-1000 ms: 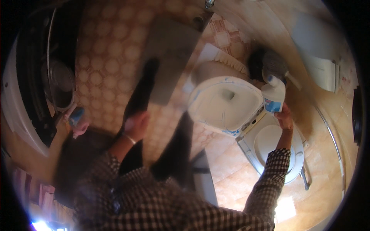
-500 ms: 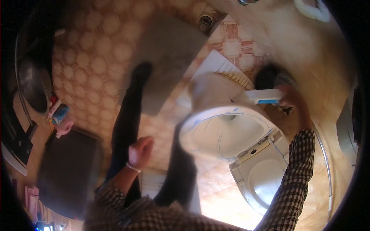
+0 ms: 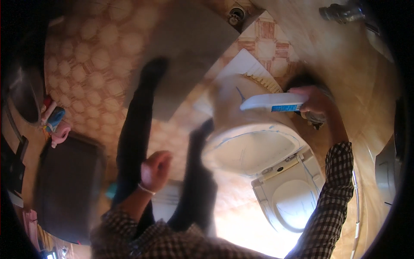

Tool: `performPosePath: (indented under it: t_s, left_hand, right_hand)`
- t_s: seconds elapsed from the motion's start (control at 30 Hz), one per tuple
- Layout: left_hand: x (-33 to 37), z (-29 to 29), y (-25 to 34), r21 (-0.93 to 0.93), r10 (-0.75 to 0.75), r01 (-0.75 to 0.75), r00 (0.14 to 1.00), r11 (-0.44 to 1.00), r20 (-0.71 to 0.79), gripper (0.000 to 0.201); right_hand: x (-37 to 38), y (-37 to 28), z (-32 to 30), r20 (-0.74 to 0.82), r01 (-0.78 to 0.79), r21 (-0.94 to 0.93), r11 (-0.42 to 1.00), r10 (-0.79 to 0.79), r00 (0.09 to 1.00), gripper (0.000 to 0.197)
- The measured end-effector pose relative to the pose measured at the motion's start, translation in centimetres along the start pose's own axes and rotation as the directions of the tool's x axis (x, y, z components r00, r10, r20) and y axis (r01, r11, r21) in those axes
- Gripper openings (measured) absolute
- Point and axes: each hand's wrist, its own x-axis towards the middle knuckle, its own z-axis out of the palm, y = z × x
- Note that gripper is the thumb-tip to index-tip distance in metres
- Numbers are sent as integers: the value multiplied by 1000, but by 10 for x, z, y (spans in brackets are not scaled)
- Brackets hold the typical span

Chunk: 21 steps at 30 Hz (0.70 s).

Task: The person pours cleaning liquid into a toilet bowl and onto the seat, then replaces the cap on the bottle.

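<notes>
My right hand (image 3: 314,101) grips a white toilet cleaner bottle (image 3: 261,102) with a blue label. The bottle lies nearly level, its narrow end pointing left, beside the outer wall of the toilet bowl (image 3: 230,99). A blue streak (image 3: 240,93) runs down that outer wall just past the tip. More blue marks show on the rim (image 3: 254,129) and on the toilet's cistern or lid part (image 3: 293,194). My left hand (image 3: 156,170), a bracelet at its wrist, is curled into a loose fist over my leg; nothing shows in it.
A ridged white floor piece (image 3: 246,62) lies beyond the bowl, near a dark round object (image 3: 304,82). A grey mat (image 3: 189,52) covers part of the tiles. At left are a dark bin (image 3: 71,185), several bottles (image 3: 55,118) and a metal basin (image 3: 23,97). A hose (image 3: 357,207) runs down the right.
My right hand has moved slightly left and up, carrying the bottle from above the rim to the bowl's outer wall. A blue streak now shows there. My left hand has hardly moved.
</notes>
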Motion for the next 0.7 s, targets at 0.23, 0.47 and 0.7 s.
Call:
performPosePath:
  t_s: [0.23,0.47,0.7]
  left_hand:
    - [0,2,-6,-48,-54,54,998,997,-16,12]
    - [-5,6,-17,-104,-128,127,992,986,-5,13]
    - [3,4,-3,-22,-92,92,996,995,19,13]
  right_hand:
    - [40,-7,11,-53,-149,-144,978,143,988,67]
    - [-22,103,11,-199,-247,-484,839,170,965,71]
    - [-72,151,26,-212,-405,-404,820,347,914,69]
